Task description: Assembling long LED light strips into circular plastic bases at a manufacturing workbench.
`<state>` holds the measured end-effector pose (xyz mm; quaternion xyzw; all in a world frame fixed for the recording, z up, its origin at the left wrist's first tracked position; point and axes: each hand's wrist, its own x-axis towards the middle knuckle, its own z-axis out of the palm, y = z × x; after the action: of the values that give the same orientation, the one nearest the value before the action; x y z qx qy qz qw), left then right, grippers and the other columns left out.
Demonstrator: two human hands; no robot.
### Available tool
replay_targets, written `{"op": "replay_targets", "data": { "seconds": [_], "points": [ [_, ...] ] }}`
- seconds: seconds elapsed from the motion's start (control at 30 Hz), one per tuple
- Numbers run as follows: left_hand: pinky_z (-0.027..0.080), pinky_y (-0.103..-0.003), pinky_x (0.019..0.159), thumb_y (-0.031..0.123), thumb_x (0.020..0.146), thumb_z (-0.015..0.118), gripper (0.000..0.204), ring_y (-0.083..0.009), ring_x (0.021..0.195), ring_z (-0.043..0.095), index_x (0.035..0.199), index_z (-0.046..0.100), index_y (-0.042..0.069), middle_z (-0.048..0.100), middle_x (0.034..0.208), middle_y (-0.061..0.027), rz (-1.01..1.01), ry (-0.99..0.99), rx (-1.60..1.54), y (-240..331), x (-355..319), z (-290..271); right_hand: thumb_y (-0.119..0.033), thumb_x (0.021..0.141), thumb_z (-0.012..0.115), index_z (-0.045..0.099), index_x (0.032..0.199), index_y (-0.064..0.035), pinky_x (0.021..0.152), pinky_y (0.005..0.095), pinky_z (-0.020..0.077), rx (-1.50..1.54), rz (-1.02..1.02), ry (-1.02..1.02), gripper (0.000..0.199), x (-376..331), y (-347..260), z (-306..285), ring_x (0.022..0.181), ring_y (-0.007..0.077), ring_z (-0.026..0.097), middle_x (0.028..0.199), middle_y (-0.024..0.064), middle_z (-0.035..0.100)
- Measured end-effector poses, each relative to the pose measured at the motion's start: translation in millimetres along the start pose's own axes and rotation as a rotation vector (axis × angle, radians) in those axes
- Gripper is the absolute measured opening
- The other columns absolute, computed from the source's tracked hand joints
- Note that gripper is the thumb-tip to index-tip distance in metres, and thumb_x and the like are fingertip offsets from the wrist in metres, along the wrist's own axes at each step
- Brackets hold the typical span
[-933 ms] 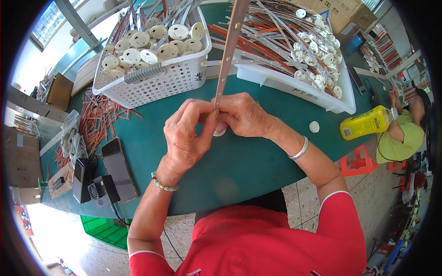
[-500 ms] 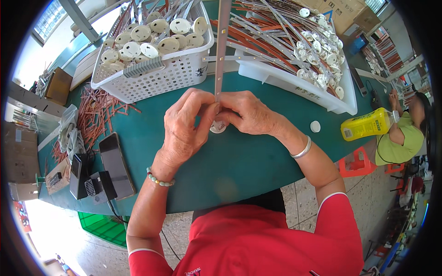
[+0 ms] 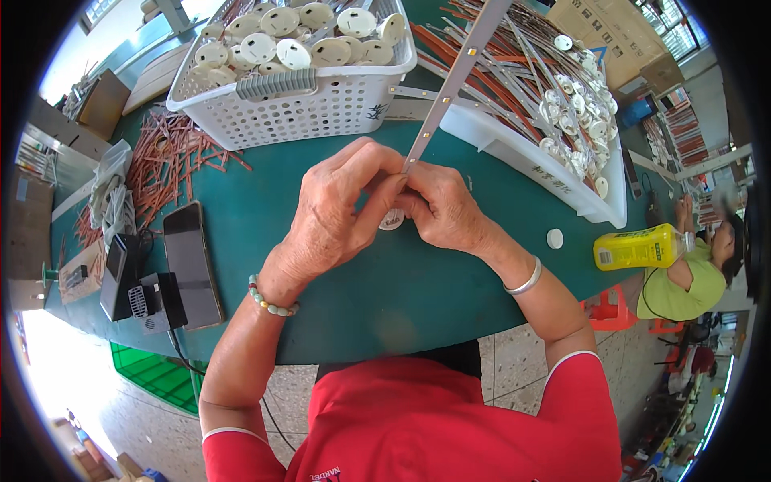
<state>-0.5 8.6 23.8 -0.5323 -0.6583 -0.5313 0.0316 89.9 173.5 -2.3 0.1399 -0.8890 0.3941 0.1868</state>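
Note:
Both of my hands meet over the green table (image 3: pixel 353 313). My left hand (image 3: pixel 337 209) is closed, thumb and forefinger pinching the lower end of a long, narrow LED strip (image 3: pixel 446 98). My right hand (image 3: pixel 450 207) pinches at the same end, its fingers touching the left ones. From the hands the strip rises away, leaning right toward the bins. Below the fingertips a white round disc (image 3: pixel 391 220) partly shows; whether it is joined to the strip is hidden by my fingers.
A white perforated basket (image 3: pixel 321 112) and a white bin (image 3: pixel 534 169) hold many discs and strips. Reddish strip scraps (image 3: pixel 173 149) and a phone (image 3: pixel 193 265) lie left. At right are a white cap (image 3: pixel 555 238), a yellow bottle (image 3: pixel 634 249) and another person (image 3: pixel 691 281).
The LED strip has gone from nearly upright to leaning right at its far end. Both hands stay pinched together at its lower end. The whole view has shifted slightly.

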Motion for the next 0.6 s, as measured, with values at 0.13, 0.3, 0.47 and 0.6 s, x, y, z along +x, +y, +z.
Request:
{"op": "replay_targets", "data": {
  "seconds": [0.13,0.3,0.47,0.6],
  "points": [
    [0.052,-0.034,0.058,-0.003,0.084,0.067,0.011,-0.0266,0.067,0.064,0.092,0.061,0.003,0.061,0.079,-0.0100,0.001,0.008,-0.015,0.0,-2.7,0.2,0.009,0.078,0.065,0.059,0.103,-0.0001,0.070,0.0412,0.0550,0.022,-0.015,0.061,0.027,0.9,-3.7,4.3,0.084,0.0387,0.066,0.091,0.0177,0.065],
    [0.052,-0.033,0.058,-0.004,0.083,0.066,0.013,-0.0255,0.067,0.065,0.094,0.063,0.003,0.061,0.079,-0.0099,0.004,0.024,-0.028,0.4,-4.3,2.2,0.011,0.078,0.064,0.060,0.106,0.0001,0.071,0.0404,0.0559,0.050,-0.027,0.076,0.030,1.8,-3.1,5.0,0.084,0.0387,0.067,0.092,0.0177,0.065],
    [0.053,-0.031,0.058,-0.006,0.083,0.066,0.017,-0.0231,0.067,0.065,0.097,0.065,0.003,0.061,0.079,-0.0091,-0.001,0.033,-0.006,6.1,-6.5,1.9,0.012,0.077,0.062,0.061,0.107,-0.0015,0.070,0.0398,0.0566,0.092,0.006,0.025,0.032,4.6,-5.6,2.2,0.084,0.0384,0.067,0.093,0.0179,0.066],
    [0.052,-0.031,0.057,-0.007,0.082,0.067,0.019,-0.0212,0.066,0.064,0.097,0.065,0.003,0.061,0.079,-0.0083,0.018,0.065,0.025,4.8,-9.7,5.0,0.012,0.077,0.062,0.060,0.103,-0.0016,0.070,0.0402,0.0563,0.078,-0.017,0.063,0.030,2.3,-2.6,6.2,0.084,0.0382,0.067,0.092,0.0172,0.066]
  ]
}}
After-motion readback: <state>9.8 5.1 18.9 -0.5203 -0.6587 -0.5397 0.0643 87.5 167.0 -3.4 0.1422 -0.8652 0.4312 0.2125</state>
